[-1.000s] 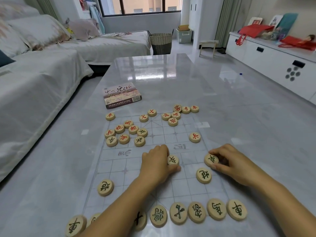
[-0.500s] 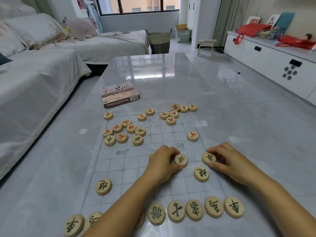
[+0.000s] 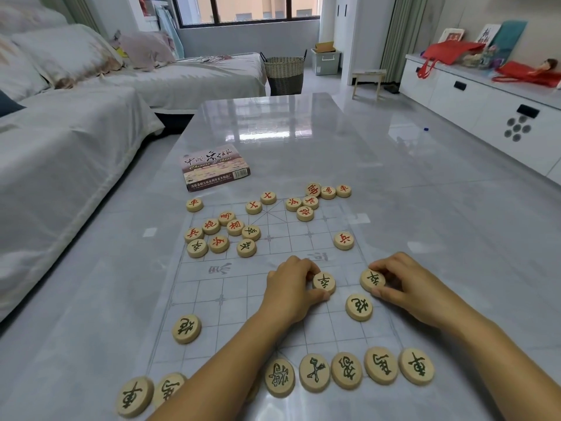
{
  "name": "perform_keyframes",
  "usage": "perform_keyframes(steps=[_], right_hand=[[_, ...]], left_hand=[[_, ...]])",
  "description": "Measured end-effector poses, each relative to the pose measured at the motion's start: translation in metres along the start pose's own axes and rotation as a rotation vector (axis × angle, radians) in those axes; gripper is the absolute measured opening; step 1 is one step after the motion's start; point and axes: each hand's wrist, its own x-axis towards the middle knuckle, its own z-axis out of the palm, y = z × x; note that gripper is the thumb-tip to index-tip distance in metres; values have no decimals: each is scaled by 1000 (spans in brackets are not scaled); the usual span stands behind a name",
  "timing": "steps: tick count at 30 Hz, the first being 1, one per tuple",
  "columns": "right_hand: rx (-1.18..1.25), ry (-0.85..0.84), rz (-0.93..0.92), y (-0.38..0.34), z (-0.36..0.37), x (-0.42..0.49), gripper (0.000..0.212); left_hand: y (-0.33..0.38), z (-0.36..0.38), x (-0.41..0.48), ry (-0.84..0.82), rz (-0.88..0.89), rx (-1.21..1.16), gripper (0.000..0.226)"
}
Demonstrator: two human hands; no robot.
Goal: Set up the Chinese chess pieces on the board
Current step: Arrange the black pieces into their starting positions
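A clear plastic chess board lies on the grey table. My left hand pinches a black soldier piece flat on the board's near half. My right hand grips another black soldier piece at the board's right edge. A black cannon sits just below between them, and a second black cannon lies at the left. Black pieces line the near edge. Red pieces and a few black ones are scattered over the far half.
The chess set box lies beyond the board on the table. A sofa covered in white cloth runs along the left. A woven basket and white cabinet stand further off.
My left hand slid its soldier piece to the right along the row. My right hand stayed on its soldier piece at the board's right edge.
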Motion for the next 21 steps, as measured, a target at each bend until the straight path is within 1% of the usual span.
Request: perform_keyframes(steps=[17,21], right_hand=[[-12,2,-2,-2,0,-2,41],[-7,-10,0,-1,-1,-2,44]], left_hand=[[-1,-1,-2,-4,-4,15,41],[-3,-6,-3,-59,10,-34,47]])
